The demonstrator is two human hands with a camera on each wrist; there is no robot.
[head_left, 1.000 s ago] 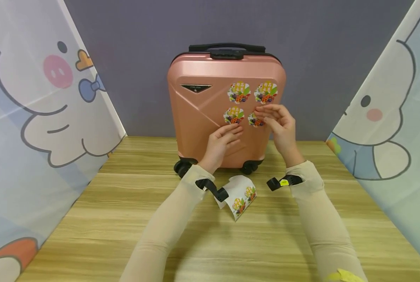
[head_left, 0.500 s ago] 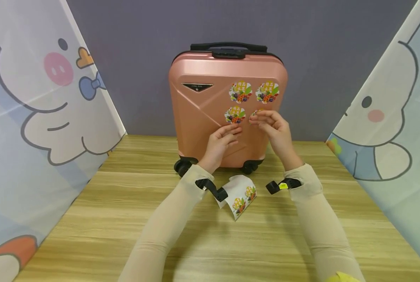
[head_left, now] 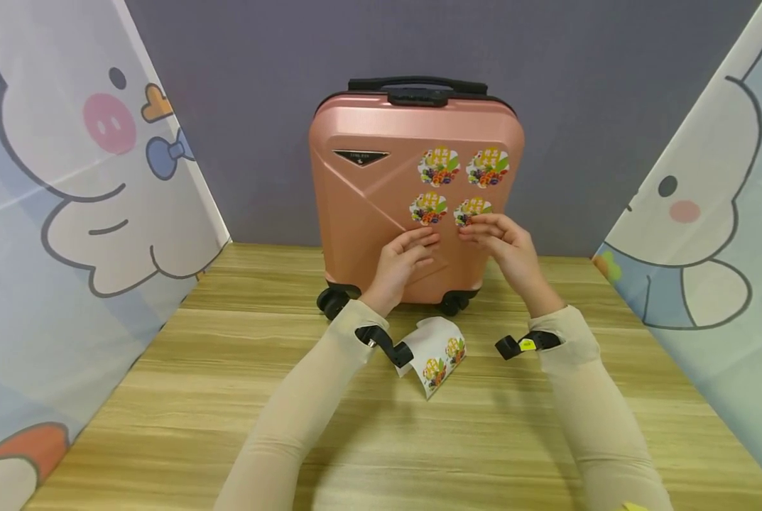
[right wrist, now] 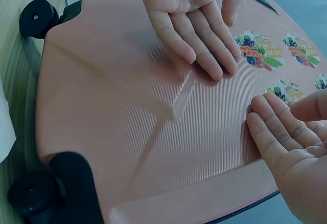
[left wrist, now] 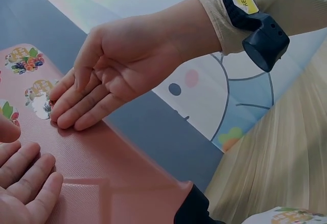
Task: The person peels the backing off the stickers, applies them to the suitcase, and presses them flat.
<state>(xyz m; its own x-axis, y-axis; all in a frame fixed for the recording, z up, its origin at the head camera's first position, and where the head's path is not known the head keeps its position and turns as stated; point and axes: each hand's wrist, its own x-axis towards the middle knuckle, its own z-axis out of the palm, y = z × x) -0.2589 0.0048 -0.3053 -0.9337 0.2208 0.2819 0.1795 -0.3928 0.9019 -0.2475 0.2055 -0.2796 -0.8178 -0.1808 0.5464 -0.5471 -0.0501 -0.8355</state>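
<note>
A pink hard-shell suitcase (head_left: 368, 227) stands upright with round fruit stickers on its front. The upper-left sticker (head_left: 439, 167) and upper-right sticker (head_left: 487, 167) are in full view. My left hand (head_left: 396, 268) has its fingers extended against the shell, just under the lower-left sticker (head_left: 428, 208). At the lower edge of the lower-right sticker (head_left: 471, 207) are the fingertips of my right hand (head_left: 511, 248), covering part of it. The left wrist view shows the right hand's (left wrist: 127, 63) fingers nearly straight and side by side. Neither hand holds anything.
A curled sheet of backing paper (head_left: 433, 341) with more fruit stickers lies on the wooden table (head_left: 227, 369) before the suitcase. Black wheels (head_left: 332, 301) rest on the table. A grey panel (head_left: 240, 128) rises behind, with cartoon-printed panels (head_left: 99, 206) at both sides.
My right hand has swept left and down across the lower-right sticker to its lower edge, uncovering most of it. The left hand stays by the lower-left sticker.
</note>
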